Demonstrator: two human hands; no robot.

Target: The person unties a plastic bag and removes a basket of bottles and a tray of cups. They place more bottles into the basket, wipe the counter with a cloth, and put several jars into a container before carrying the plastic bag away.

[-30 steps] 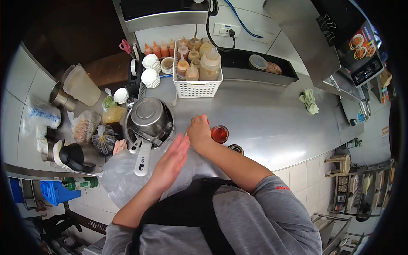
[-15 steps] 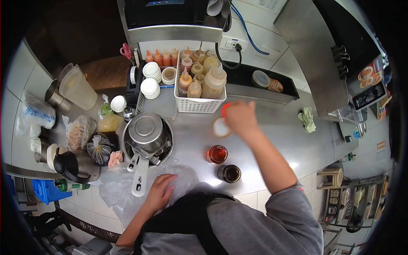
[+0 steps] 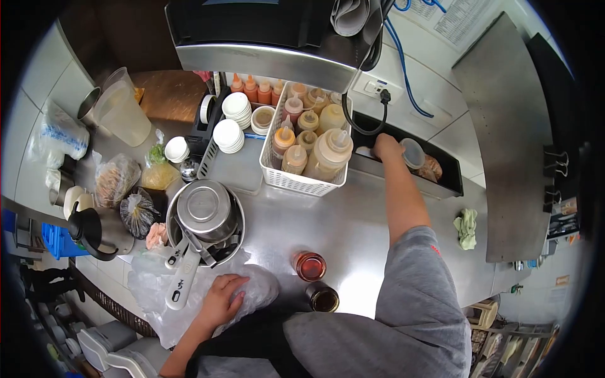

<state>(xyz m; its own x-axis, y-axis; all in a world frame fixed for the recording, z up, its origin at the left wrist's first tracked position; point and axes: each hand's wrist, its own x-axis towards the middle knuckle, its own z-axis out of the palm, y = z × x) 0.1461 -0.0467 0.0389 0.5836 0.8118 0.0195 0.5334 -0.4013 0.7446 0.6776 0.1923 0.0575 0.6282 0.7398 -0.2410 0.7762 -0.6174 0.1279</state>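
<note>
My right hand [image 3: 387, 148] reaches into the black tray [image 3: 452, 186] at the back, left of a round clear-lidded container [image 3: 413, 153]. Its fingers are mostly hidden, with a bit of something white beside them. My left hand [image 3: 224, 297] rests with fingers apart on a clear plastic bag [image 3: 258, 286] at the counter's front edge. Two open-topped jars stand between my arms: one with red contents [image 3: 310, 266] and a dark one [image 3: 322, 297] just in front of it.
A white basket of squeeze bottles [image 3: 302, 183] stands at the back centre. Left of the jars sits a metal bowl [image 3: 242, 242] with a lidded pot and white-handled tools. A green cloth [image 3: 466, 229] lies at the right. Bagged food [image 3: 118, 179] and jugs fill the left.
My right hand has moved back and right from the counter into the black tray; the red item and white round lid it had are no longer seen there. The view has shifted.
</note>
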